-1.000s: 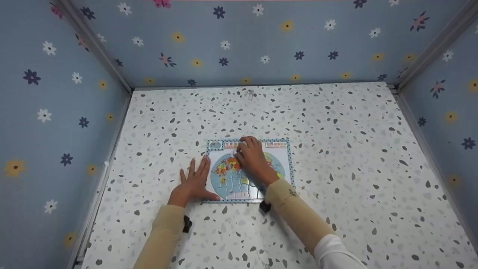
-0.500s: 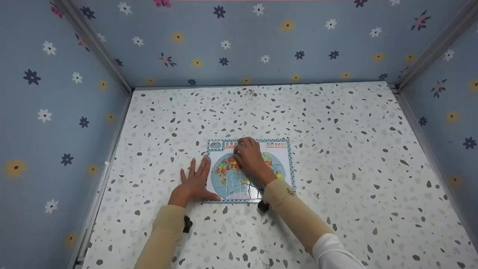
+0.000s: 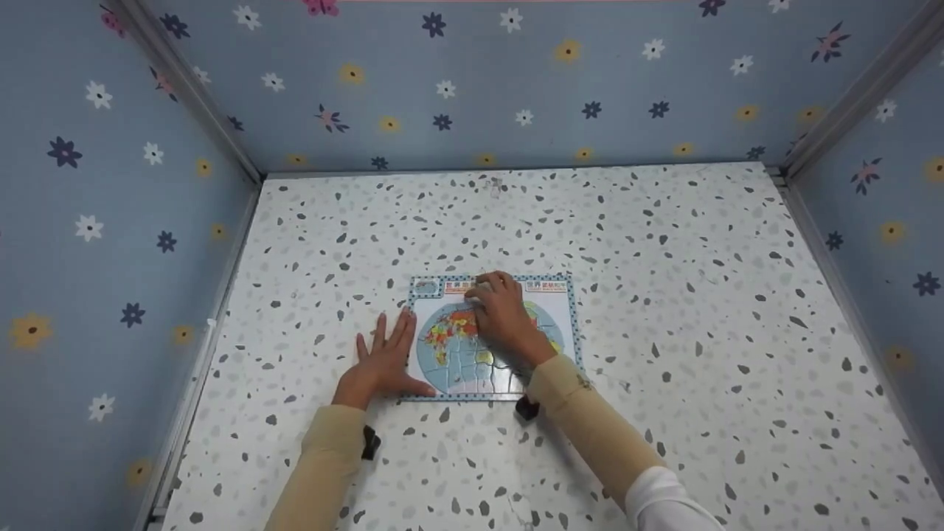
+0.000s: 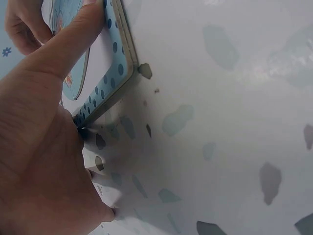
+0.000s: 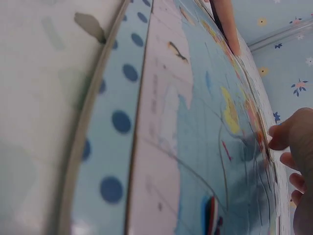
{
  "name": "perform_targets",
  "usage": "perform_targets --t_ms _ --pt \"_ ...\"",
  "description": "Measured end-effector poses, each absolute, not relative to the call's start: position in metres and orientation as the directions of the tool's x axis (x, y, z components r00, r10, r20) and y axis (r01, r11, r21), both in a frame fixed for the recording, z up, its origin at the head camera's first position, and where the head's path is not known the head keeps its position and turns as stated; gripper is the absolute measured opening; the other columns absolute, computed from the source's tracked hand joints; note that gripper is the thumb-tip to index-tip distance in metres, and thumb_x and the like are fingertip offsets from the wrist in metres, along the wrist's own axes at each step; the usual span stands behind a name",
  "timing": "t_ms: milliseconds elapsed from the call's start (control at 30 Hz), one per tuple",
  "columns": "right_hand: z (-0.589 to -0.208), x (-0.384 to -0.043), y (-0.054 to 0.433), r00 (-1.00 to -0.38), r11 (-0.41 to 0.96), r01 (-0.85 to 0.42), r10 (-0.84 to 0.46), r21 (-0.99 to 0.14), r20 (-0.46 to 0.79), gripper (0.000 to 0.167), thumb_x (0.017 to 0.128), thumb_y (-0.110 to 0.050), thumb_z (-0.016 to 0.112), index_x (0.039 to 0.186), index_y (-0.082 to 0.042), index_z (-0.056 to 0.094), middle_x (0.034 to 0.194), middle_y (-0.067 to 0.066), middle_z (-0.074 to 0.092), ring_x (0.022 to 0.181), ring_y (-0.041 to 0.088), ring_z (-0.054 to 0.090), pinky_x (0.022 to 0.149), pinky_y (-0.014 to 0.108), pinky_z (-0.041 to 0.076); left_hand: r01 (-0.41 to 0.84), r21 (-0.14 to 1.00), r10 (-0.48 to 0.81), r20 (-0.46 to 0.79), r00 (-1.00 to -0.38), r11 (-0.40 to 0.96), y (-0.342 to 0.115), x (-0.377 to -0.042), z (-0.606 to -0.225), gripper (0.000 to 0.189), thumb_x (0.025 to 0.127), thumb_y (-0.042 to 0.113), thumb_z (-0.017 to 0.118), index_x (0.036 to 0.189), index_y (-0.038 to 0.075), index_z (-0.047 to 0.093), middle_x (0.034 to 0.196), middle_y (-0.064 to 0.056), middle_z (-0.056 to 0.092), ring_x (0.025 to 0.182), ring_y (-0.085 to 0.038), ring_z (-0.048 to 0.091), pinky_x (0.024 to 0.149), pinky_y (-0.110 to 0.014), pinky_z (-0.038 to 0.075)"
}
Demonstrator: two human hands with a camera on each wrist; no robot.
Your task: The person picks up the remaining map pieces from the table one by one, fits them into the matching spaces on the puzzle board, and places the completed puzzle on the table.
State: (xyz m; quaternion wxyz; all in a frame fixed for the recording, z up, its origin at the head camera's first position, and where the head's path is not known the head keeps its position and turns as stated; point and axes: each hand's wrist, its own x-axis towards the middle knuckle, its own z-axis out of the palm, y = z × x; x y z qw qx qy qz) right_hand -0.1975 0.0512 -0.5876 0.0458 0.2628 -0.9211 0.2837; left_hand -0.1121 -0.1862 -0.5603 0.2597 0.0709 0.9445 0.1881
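Note:
A world-map jigsaw puzzle (image 3: 464, 377) with a blue dotted border lies flat on the speckled tabletop. My left hand (image 3: 382, 366) is spread at its left side. Its thumb rests on the lower left corner, and its fingertips reach the left edge; the left wrist view shows this thumb (image 4: 73, 44) lying over the border. My right hand (image 3: 504, 318) is over the upper middle of the puzzle, fingers loosely bent down toward the map's top. In the right wrist view my right hand's fingers (image 5: 288, 134) are close to the puzzle surface, with no loose piece visible between them.
Flowered blue panels (image 3: 472, 96) enclose the speckled tabletop (image 3: 686, 310) at the back and both sides. A small black wrist camera (image 3: 526, 408) sits under my right wrist, close to the puzzle's front edge; another (image 3: 370, 442) is at my left wrist.
My right hand has shifted slightly right, uncovering more of the printed title and the map's upper middle. The left hand and the puzzle have stayed in place.

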Motion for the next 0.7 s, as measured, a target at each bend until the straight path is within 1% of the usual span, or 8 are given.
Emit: perform_targets --t_ms 100,167,233,333,467,700 --pt "-0.586 -0.197 0.056 -0.870 0.719 -0.492 -0.428 -0.490 0.245 0.018 0.091 -0.010 0.060 0.105 -0.013 0.071 0.125 0.010 0.055 0.125 0.030 0.040 0.104 0.052 0.030 0.033 0.401 0.234 -0.462 -0.856 0.915 -0.186 -0.113 -0.562 0.138 0.058 0.067 0.079 0.155 0.016 -0.005 0.161 -0.003 -0.016 0.144 -0.037 -0.022 0.108 -0.070 -0.011" --pt "-0.585 -0.197 0.059 -0.877 0.730 -0.480 -0.416 -0.486 0.241 0.017 0.091 -0.012 0.063 0.105 -0.013 0.072 0.125 0.010 0.056 0.125 0.029 0.040 0.104 0.051 0.030 0.029 0.402 0.231 -0.463 -0.856 0.915 -0.186 -0.113 -0.563 0.139 0.057 0.068 0.079 0.155 0.017 -0.005 0.161 -0.003 -0.016 0.144 -0.037 -0.023 0.108 -0.069 -0.012" --pt "-0.586 -0.196 0.062 -0.876 0.736 -0.482 -0.417 -0.475 0.242 0.018 0.091 -0.013 0.062 0.106 -0.013 0.072 0.125 0.010 0.056 0.125 0.029 0.040 0.103 0.051 0.030 0.030 0.405 0.233 -0.461 -0.856 0.914 -0.186 -0.113 -0.563 0.139 0.057 0.067 0.079 0.155 0.017 -0.005 0.161 -0.003 -0.016 0.145 -0.037 -0.022 0.108 -0.070 -0.012" --pt "-0.587 -0.195 0.066 -0.867 0.740 -0.498 -0.428 -0.452 0.256 0.020 0.092 -0.013 0.061 0.107 -0.015 0.074 0.125 0.010 0.057 0.124 0.028 0.040 0.102 0.051 0.030 0.036 0.398 0.234 -0.461 -0.856 0.917 -0.186 -0.114 -0.561 0.138 0.057 0.068 0.079 0.155 0.018 -0.005 0.161 -0.002 -0.016 0.145 -0.036 -0.022 0.109 -0.069 -0.011" --pt "-0.587 -0.195 0.068 -0.848 0.734 -0.530 -0.443 -0.426 0.292 0.019 0.092 -0.012 0.060 0.103 -0.017 0.075 0.123 0.010 0.058 0.122 0.028 0.042 0.100 0.051 0.031 0.045 0.400 0.242 -0.457 -0.856 0.916 -0.186 -0.115 -0.559 0.138 0.058 0.068 0.078 0.155 0.017 -0.006 0.161 -0.002 -0.016 0.145 -0.036 -0.022 0.108 -0.070 -0.010" --pt "-0.589 -0.195 0.069 -0.825 0.713 -0.563 -0.462 -0.417 0.326 0.017 0.093 -0.013 0.060 0.099 -0.018 0.075 0.119 0.010 0.059 0.119 0.031 0.045 0.095 0.051 0.034 0.044 0.397 0.244 -0.468 -0.850 0.917 -0.186 -0.116 -0.559 0.137 0.059 0.067 0.078 0.154 0.016 -0.006 0.161 -0.004 -0.016 0.145 -0.037 -0.022 0.108 -0.070 -0.010"
